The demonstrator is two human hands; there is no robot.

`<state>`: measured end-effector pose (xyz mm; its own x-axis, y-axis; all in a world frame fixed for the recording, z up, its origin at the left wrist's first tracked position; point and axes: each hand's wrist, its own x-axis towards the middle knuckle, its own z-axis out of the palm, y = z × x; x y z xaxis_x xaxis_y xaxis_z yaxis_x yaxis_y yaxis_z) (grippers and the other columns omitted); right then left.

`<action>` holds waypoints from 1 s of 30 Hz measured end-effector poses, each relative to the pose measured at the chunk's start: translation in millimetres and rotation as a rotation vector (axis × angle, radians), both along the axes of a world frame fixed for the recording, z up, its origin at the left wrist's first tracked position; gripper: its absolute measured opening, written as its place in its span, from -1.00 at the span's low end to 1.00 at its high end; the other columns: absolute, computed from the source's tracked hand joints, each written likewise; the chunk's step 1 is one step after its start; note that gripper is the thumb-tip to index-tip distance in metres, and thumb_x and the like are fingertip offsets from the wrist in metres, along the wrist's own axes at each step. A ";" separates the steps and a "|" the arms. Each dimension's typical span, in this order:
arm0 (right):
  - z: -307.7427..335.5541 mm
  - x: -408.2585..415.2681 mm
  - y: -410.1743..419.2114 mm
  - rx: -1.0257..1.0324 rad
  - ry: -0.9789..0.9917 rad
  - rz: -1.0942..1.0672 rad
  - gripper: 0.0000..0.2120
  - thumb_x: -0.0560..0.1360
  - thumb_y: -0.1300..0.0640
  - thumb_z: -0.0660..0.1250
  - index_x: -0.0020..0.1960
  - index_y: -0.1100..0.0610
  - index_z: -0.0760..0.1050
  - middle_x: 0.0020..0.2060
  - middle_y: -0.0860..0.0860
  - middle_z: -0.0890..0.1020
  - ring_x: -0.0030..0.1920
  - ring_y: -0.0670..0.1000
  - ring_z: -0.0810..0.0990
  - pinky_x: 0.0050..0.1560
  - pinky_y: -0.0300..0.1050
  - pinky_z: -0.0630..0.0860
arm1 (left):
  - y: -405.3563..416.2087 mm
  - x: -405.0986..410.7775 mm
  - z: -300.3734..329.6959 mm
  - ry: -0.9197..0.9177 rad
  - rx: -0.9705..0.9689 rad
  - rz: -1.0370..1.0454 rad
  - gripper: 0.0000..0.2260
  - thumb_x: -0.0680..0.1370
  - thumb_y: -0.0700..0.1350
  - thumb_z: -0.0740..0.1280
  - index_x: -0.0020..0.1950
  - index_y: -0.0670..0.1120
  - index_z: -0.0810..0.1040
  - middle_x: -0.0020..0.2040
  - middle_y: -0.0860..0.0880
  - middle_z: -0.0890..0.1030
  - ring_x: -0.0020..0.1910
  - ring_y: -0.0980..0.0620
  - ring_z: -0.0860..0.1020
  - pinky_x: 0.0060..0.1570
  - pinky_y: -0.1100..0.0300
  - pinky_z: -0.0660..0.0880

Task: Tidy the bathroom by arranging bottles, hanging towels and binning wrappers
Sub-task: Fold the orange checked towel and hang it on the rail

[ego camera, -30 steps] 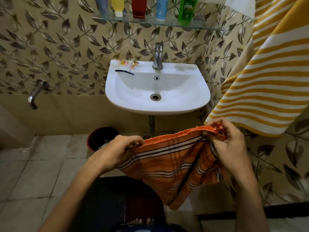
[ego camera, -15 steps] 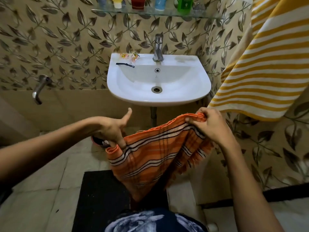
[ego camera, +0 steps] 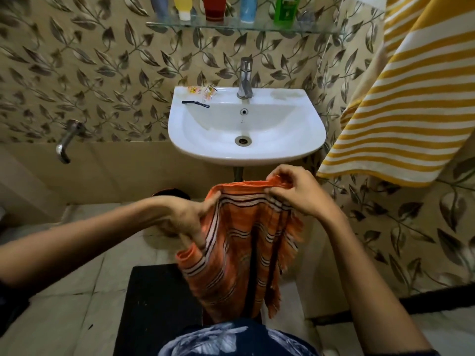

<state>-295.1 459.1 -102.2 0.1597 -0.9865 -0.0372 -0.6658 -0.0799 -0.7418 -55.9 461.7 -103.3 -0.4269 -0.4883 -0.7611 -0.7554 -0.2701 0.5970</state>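
Note:
An orange striped towel [ego camera: 241,253] hangs bunched in front of me, below the white sink [ego camera: 303,140]. My right hand [ego camera: 295,194] pinches its top edge at the right. My left hand [ego camera: 187,219] grips the towel's left side, with folds of cloth running under the fingers. A yellow and white striped towel [ego camera: 401,111] hangs on the right wall. Several bottles [ego camera: 284,9] stand on the glass shelf [ego camera: 321,29] above the sink. Small orange wrappers [ego camera: 201,90] and a black strip [ego camera: 195,104] lie on the sink's back left rim.
A chrome tap [ego camera: 245,78] rises from the sink's back. A wall tap [ego camera: 67,140] sticks out at the left. A dark red bin [ego camera: 171,195] sits on the floor behind my left hand. A black mat [ego camera: 154,304] lies on the tiled floor.
My left hand closed on the towel's left side, its thumb no longer raised. Both hands came closer together, so the towel now hangs narrower and more bunched.

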 end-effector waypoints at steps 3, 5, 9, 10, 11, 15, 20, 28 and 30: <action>-4.1 29.5 21.2 0.002 -0.077 0.077 -0.83 0.46 0.14 0.41 0.02 -0.02 0.52 -0.10 -0.13 0.61 -0.08 -0.18 0.58 0.04 -0.21 0.52 | -8.8 -11.6 -1.6 0.089 -0.019 0.270 -0.04 0.45 -0.49 0.28 0.50 0.12 -0.28 0.25 -0.22 0.44 -0.47 0.09 0.56 -0.58 0.33 0.47; -7.1 46.9 38.0 -0.020 -0.119 0.153 -0.81 0.49 0.20 0.35 -0.05 -0.08 0.45 -0.17 -0.14 0.58 -0.15 -0.20 0.56 -0.04 -0.23 0.50 | -12.0 -18.4 -2.6 0.157 -0.016 0.387 -0.12 0.46 -0.48 0.26 0.52 0.05 -0.18 0.13 -0.19 0.50 -0.55 0.12 0.53 -0.60 0.33 0.45; -14.4 60.6 57.2 -0.076 -0.128 0.137 -0.67 0.51 0.29 0.23 -0.20 -0.13 0.53 -0.11 -0.09 0.53 -0.04 -0.18 0.53 0.01 -0.25 0.49 | -16.1 -22.6 -1.6 0.261 0.006 0.642 -0.18 0.47 -0.46 0.27 0.53 0.03 -0.09 0.01 -0.17 0.52 -0.48 0.07 0.58 -0.55 0.28 0.53; -14.7 62.0 59.8 -0.076 -0.154 0.109 -0.68 0.52 0.29 0.24 -0.18 -0.10 0.58 -0.09 -0.10 0.53 -0.02 -0.20 0.53 0.03 -0.29 0.49 | -15.4 -24.3 -2.2 0.280 0.006 0.686 -0.18 0.46 -0.46 0.28 0.53 0.03 -0.07 0.12 -0.21 0.50 -0.45 0.04 0.59 -0.55 0.26 0.53; -14.7 63.1 61.3 -0.076 -0.184 0.083 -0.72 0.52 0.27 0.26 -0.15 -0.06 0.62 -0.08 -0.11 0.54 0.00 -0.21 0.53 0.04 -0.32 0.48 | -15.1 -25.8 -1.8 0.297 -0.001 0.738 -0.19 0.46 -0.46 0.28 0.52 0.03 -0.05 0.21 -0.24 0.46 -0.39 0.00 0.59 -0.56 0.25 0.53; -13.4 65.5 63.7 -0.102 -0.242 -0.006 -0.83 0.34 0.04 0.52 -0.09 0.00 0.63 -0.06 -0.16 0.56 0.00 -0.24 0.54 -0.02 -0.39 0.49 | -15.9 -30.1 -2.2 0.376 -0.078 0.958 -0.19 0.46 -0.45 0.28 0.53 0.01 -0.07 0.39 -0.24 0.32 -0.18 -0.07 0.55 -0.58 0.24 0.53; -21.0 79.0 52.7 -0.264 -0.221 -0.152 -0.71 0.21 0.06 0.60 -0.17 0.02 0.54 -0.12 -0.13 0.56 -0.04 -0.24 0.52 -0.08 -0.42 0.46 | -14.0 -39.3 2.5 0.429 -0.208 1.085 -0.12 0.47 -0.45 0.28 0.53 0.01 -0.23 0.39 -0.24 0.28 -0.29 0.01 0.50 -0.59 0.28 0.52; 12.4 34.9 1.9 -0.383 -0.205 -0.153 -0.61 0.30 0.48 0.21 -0.26 -0.03 0.30 -0.37 -0.04 0.49 -0.35 0.07 0.50 -0.36 -0.07 0.44 | -9.3 -1.1 23.2 0.055 -0.555 0.392 -0.15 0.42 0.19 0.37 0.51 0.11 -0.12 0.40 0.00 0.34 0.13 -0.09 0.57 0.05 0.02 0.56; 28.4 25.3 -9.2 -0.420 -0.161 -0.130 -0.59 0.33 0.48 0.24 -0.31 -0.02 0.25 -0.40 -0.05 0.44 -0.35 0.05 0.46 -0.36 -0.04 0.42 | -15.8 16.6 22.5 -0.427 -0.808 0.124 -0.19 0.42 0.34 0.24 0.51 0.16 -0.13 0.53 0.01 0.17 0.34 -0.19 0.40 0.23 -0.07 0.43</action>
